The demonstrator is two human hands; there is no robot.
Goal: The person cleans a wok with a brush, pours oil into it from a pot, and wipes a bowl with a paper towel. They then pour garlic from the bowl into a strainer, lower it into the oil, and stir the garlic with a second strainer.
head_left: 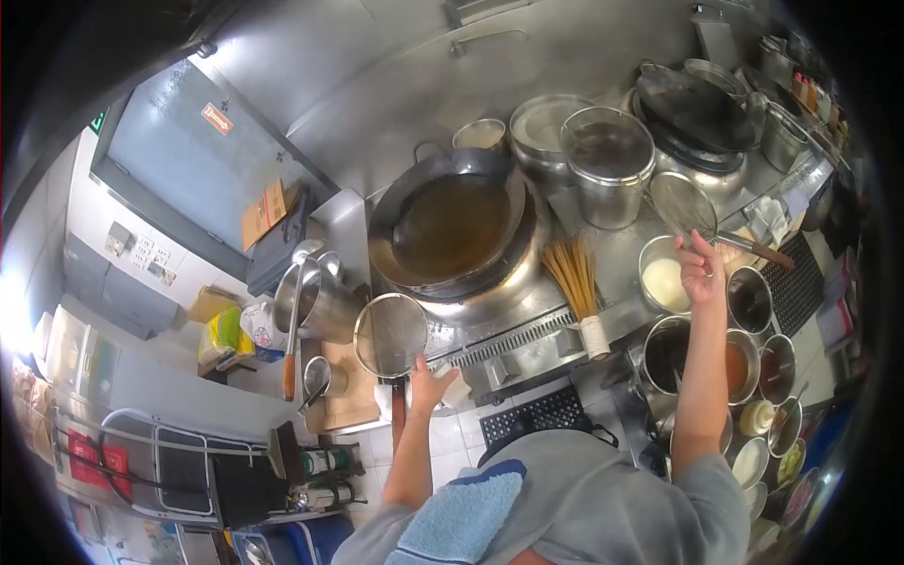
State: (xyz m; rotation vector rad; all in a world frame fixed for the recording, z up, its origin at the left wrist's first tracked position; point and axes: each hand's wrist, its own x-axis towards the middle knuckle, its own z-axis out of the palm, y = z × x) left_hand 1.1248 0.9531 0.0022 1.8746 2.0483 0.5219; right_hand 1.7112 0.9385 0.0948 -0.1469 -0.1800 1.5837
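Observation:
My left hand (pixel 432 384) is low in front of the stove, thumb raised and fingers apart. It is beside a round mesh strainer (pixel 391 334), whose wooden handle (pixel 398 412) runs down left of my wrist. A white cloth (pixel 456 388) shows at my fingertips. My right hand (pixel 702 271) is raised over the right side, fingers curled and index finger and thumb pointing up. It overlaps the lower rim of a second mesh strainer (pixel 680 200), whose wooden handle points right. What it grips, if anything, I cannot tell. Beside it is a pot of white contents (pixel 665 284).
A large wok (pixel 452 226) of dark liquid sits on the burner, with a bamboo brush (pixel 576 282) to its right. A steel pot (pixel 608 155) and another wok (pixel 697 108) stand behind. Several sauce containers (pixel 750 299) line the right. A metal bucket with ladles (pixel 325 301) stands left.

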